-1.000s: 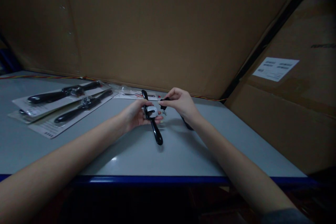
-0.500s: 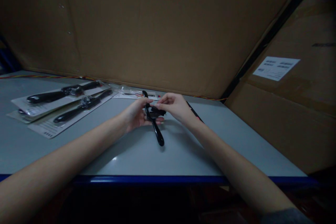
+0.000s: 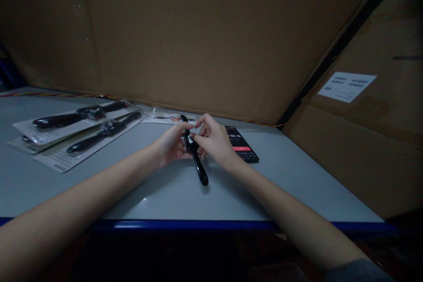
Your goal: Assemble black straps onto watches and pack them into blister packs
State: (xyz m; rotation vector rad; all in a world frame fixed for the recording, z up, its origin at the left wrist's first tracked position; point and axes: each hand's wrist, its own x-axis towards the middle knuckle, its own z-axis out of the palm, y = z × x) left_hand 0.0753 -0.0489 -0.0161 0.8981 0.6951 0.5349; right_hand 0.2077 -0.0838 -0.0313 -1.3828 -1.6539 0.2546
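A black spokeshave [image 3: 200, 168] is held above the table, slanting with one handle toward me and the other away. My left hand [image 3: 173, 144] grips it near its middle, thumb on top and fingers underneath. My right hand [image 3: 213, 141] is closed at the spokeshave's middle, its thumb and fingertips pinching there. A small shiny metal part [image 3: 190, 139] shows at the centre, beside the right thumb. The right fingers partly hide that middle section, so I cannot make out the exact piece they pinch.
Several carded spokeshaves [image 3: 104, 128] in clear plastic lie at the left. A phone [image 3: 243, 144] with a running timer is just right of my right hand. Behind stands a cardboard wall [image 3: 198, 44], with a labelled box [image 3: 360, 141] at right. The table's blue edge [image 3: 185, 225] is nearest me.
My right hand has shifted slightly left and down onto the spokeshave's middle. The dark piece that stuck out between the hands no longer shows. The phone's screen is now more exposed.
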